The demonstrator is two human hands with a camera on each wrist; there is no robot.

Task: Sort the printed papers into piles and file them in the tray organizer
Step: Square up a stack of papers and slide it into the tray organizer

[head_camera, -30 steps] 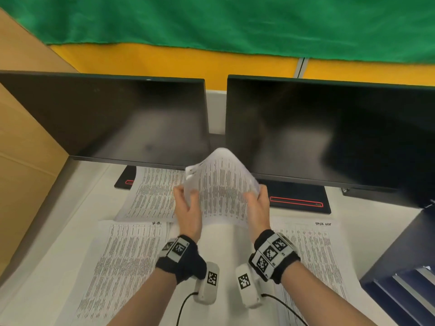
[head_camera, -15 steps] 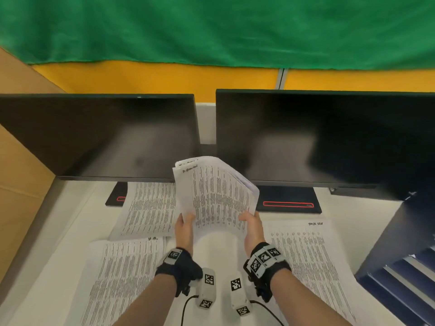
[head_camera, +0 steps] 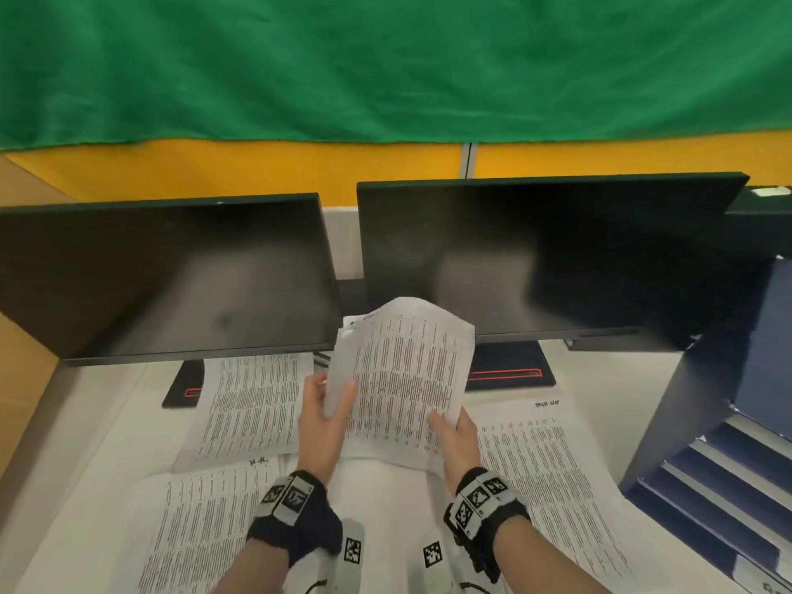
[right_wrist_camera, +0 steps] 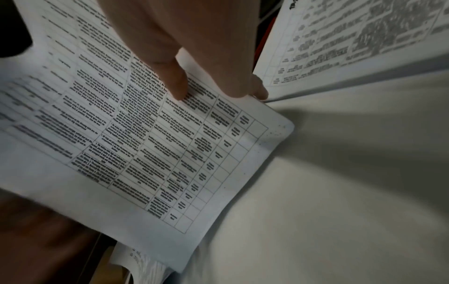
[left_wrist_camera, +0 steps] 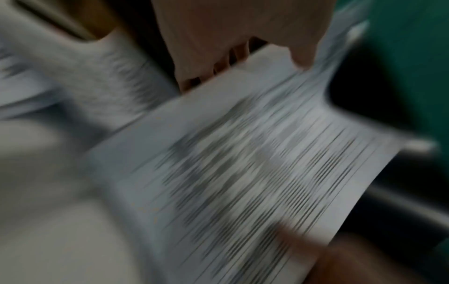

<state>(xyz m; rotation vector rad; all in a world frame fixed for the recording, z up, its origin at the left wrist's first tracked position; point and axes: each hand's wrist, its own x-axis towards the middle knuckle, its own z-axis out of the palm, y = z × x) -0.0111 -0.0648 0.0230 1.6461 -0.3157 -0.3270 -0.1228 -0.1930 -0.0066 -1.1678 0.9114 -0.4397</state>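
Both hands hold a stack of printed papers (head_camera: 407, 379) tilted up above the middle of the white table (head_camera: 385, 499), in front of the gap between two monitors. My left hand (head_camera: 336, 392) pinches the stack's left edge, thumb in front, and that edge curls up. My right hand (head_camera: 445, 422) grips the lower right corner, thumb (right_wrist_camera: 177, 84) on the printed table of the top sheet (right_wrist_camera: 145, 144). The left wrist view is blurred: my left hand (left_wrist_camera: 243, 48) at the edge of the papers (left_wrist_camera: 243, 163). The dark blue tray organizer (head_camera: 728, 486) stands at the right.
Three paper piles lie on the table: one at back left (head_camera: 253, 405), one at front left (head_camera: 205, 529), one at the right (head_camera: 548, 465) headed with handwriting. Two dark monitors (head_camera: 171, 276) (head_camera: 535, 255) stand behind on black bases. A cardboard wall (head_camera: 21, 379) bounds the left.
My left hand has slid up the stack's left edge and bent that edge up. The right hand keeps its hold on the lower right corner. The head view has tilted upward.
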